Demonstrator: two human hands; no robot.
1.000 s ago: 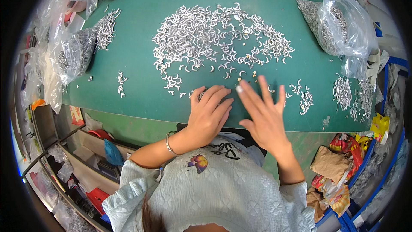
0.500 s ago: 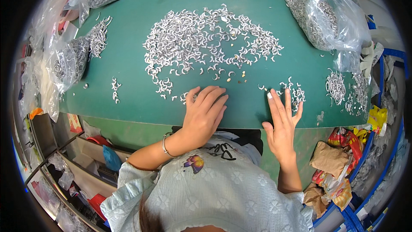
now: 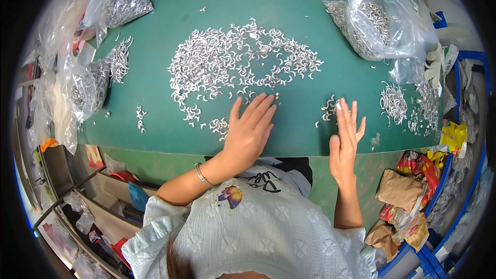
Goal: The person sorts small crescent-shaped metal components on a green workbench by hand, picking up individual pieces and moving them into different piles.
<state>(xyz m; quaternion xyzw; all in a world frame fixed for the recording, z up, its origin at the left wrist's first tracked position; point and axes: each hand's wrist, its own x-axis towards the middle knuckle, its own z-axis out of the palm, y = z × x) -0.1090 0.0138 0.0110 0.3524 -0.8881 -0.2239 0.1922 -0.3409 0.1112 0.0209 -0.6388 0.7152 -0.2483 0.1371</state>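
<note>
Small metal pieces too tiny to tell their shape; some hidden beneath both hands.

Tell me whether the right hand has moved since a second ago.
Yes. The right hand has slid right along the green table, away from the big spread of small metal pieces, to a smaller cluster.

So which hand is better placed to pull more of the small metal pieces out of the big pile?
Left, probably. The left hand lies flat with its fingertips at the big pile edge. The right hand is off beside a small separate cluster near the table edge.
</note>
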